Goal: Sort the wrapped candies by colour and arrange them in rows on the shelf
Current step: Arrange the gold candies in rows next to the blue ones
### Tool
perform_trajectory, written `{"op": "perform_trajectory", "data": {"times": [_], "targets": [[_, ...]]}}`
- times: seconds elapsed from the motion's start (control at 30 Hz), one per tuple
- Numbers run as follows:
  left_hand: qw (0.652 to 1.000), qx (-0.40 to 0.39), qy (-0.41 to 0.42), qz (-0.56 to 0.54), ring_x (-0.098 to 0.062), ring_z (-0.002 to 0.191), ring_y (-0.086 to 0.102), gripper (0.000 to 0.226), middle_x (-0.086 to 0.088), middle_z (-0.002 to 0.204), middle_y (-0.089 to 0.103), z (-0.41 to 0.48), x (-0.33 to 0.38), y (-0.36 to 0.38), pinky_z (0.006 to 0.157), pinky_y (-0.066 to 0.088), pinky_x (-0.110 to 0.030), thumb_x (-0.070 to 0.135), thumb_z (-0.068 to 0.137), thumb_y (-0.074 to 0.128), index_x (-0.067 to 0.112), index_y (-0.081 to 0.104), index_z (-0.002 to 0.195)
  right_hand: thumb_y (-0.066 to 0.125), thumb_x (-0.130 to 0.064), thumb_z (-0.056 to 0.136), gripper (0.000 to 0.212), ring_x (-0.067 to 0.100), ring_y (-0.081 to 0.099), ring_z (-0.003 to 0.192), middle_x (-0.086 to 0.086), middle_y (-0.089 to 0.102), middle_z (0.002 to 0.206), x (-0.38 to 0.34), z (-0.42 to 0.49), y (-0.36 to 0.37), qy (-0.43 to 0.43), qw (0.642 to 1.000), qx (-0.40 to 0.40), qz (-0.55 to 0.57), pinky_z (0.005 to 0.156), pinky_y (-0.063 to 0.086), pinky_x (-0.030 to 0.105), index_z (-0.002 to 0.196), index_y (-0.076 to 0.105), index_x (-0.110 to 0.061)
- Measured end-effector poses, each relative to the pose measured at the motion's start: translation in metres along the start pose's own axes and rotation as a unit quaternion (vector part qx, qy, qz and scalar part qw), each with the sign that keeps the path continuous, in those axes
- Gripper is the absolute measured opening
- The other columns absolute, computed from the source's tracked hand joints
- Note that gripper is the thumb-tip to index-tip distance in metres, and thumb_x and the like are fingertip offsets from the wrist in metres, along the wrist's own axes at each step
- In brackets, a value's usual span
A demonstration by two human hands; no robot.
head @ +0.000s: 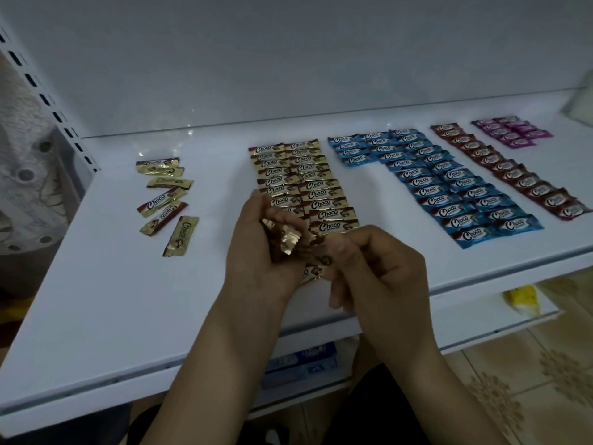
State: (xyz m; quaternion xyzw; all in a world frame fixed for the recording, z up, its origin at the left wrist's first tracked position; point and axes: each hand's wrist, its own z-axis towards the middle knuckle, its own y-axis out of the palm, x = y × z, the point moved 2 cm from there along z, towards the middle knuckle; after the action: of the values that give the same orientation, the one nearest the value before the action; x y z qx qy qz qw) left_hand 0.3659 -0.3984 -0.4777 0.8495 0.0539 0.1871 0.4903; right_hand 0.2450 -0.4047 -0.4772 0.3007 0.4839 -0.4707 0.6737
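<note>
Gold foil-wrapped candies [284,240] are clasped in the left hand [253,255], one pinched by the right hand [382,268], and the gold rows [308,184] just beyond could be knocked askew by a slip.

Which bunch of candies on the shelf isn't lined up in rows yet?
The small gold bunch at far left: its wrappers lie at mixed angles, unlike the tidy columns to its right.

A single view looks from the person's head, forward and down onto the white shelf [112,300], facing its back wall [288,59]. It sits close: the left hand [256,255] and right hand [382,268] fill the lower middle, the candies [449,187] cross mid-frame, and floor tiles [513,364] show lower right.
</note>
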Motion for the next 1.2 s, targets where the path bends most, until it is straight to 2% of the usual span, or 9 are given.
{"op": "perform_trajectory", "data": {"times": [0.13, 0.3, 0.47, 0.57, 0.67, 0.77, 0.87, 0.97, 1.2], "targets": [[0.989, -0.032, 0.062, 0.128, -0.003, 0.043, 0.034, 0.017, 0.009, 0.052, 0.037, -0.001, 0.007, -0.001, 0.04, 0.036, -0.013, 0.028, 0.095, 0.056, 0.019, 0.055, 0.08, 0.058, -0.031, 0.081, 0.025, 0.012, 0.043, 0.033, 0.002, 0.059, 0.05, 0.001, 0.007, -0.009, 0.129, 0.987, 0.042, 0.091, 0.036, 0.035, 0.018, 0.068, 0.061, -0.009], [0.937, -0.081, 0.153, 0.303, -0.007, 0.044, 0.029, 0.009, 0.008, 0.053, 0.033, -0.011, 0.009, -0.001, 0.038, 0.031, -0.018, 0.025, 0.095, 0.055, 0.017, 0.055, 0.09, 0.057, -0.03, 0.086, 0.025, 0.012, 0.039, 0.032, 0.001, 0.057, 0.049, 0.006, 0.015, -0.019, 0.152, 0.981, 0.059, 0.102, 0.035, 0.032, 0.018, 0.072, 0.062, -0.008], [0.804, -0.141, 0.22, 0.534, -0.008, 0.043, 0.033, 0.045, 0.011, 0.049, 0.043, -0.02, 0.01, 0.0, 0.041, 0.029, -0.019, 0.051, 0.073, 0.059, 0.01, 0.07, 0.088, 0.055, -0.027, 0.089, 0.025, 0.01, 0.04, 0.032, 0.002, 0.057, 0.049, 0.012, 0.021, -0.029, 0.136, 0.981, 0.079, 0.11, 0.034, 0.032, 0.018, 0.078, 0.062, -0.006], [0.742, -0.164, 0.2, 0.618, -0.001, 0.037, 0.039, 0.043, 0.014, 0.042, 0.051, -0.026, 0.004, 0.0, 0.041, 0.032, -0.011, 0.052, 0.073, 0.054, 0.012, 0.071, 0.078, 0.055, -0.029, 0.083, 0.02, 0.013, 0.047, 0.037, 0.003, 0.061, 0.055, 0.011, 0.024, -0.034, 0.087, 0.988, 0.062, 0.11, 0.037, 0.036, 0.02, 0.081, 0.061, -0.01], [0.786, -0.156, 0.12, 0.587, -0.009, 0.042, 0.036, 0.034, 0.002, 0.057, 0.064, -0.02, 0.004, -0.005, 0.04, 0.032, -0.018, 0.048, 0.08, 0.056, 0.018, 0.072, 0.077, 0.058, -0.027, 0.081, 0.015, 0.017, 0.054, 0.041, 0.004, 0.066, 0.067, 0.01, 0.027, -0.039, 0.078, 0.989, 0.014, 0.127, 0.038, 0.04, 0.022, 0.084, 0.062, -0.013], [0.827, -0.156, 0.088, 0.532, -0.011, 0.046, 0.036, 0.017, -0.003, 0.069, 0.069, -0.016, 0.006, -0.008, 0.04, 0.031, -0.018, 0.023, 0.089, 0.059, 0.02, 0.075, 0.084, 0.067, -0.021, 0.083, 0.006, 0.019, 0.059, 0.046, 0.005, 0.069, 0.072, 0.01, 0.029, -0.041, 0.106, 0.985, -0.03, 0.134, 0.041, 0.044, 0.023, 0.083, 0.067, -0.015], [0.769, -0.168, 0.21, 0.58, -0.002, 0.049, 0.05, 0.016, 0.012, 0.066, 0.065, -0.017, 0.01, -0.008, 0.044, 0.038, -0.013, 0.006, 0.09, 0.06, 0.018, 0.071, 0.091, 0.069, -0.016, 0.081, 0.006, 0.019, 0.063, 0.05, 0.004, 0.067, 0.068, 0.011, 0.028, -0.041, 0.126, 0.983, -0.033, 0.131, 0.044, 0.048, 0.025, 0.085, 0.068, -0.013], [0.692, -0.161, 0.308, 0.632, -0.004, 0.08, 0.066, 0.022, 0.011, 0.089, 0.067, -0.017, 0.01, -0.011, 0.056, 0.049, -0.012, 0.011, 0.087, 0.067, 0.027, 0.064, 0.102, 0.061, -0.004, 0.083, 0.017, 0.016, 0.064, 0.051, 0.0, 0.069, 0.067, 0.012, 0.027, -0.04, 0.107, 0.988, 0.006, 0.116, 0.047, 0.05, 0.024, 0.097, 0.064, -0.013], [0.733, -0.149, 0.292, 0.596, 0.001, 0.045, 0.052, 0.004, 0.016, 0.059, 0.062, -0.017, 0.005, -0.016, 0.043, 0.037, -0.011, 0.019, 0.083, 0.069, 0.021, 0.068, 0.08, 0.06, -0.009, 0.084, 0.006, 0.015, 0.063, 0.049, -0.002, 0.068, 0.061, 0.015, 0.024, -0.037, 0.096, 0.981, 0.075, 0.153, 0.044, 0.047, 0.022, 0.087, 0.063, -0.012]]}}
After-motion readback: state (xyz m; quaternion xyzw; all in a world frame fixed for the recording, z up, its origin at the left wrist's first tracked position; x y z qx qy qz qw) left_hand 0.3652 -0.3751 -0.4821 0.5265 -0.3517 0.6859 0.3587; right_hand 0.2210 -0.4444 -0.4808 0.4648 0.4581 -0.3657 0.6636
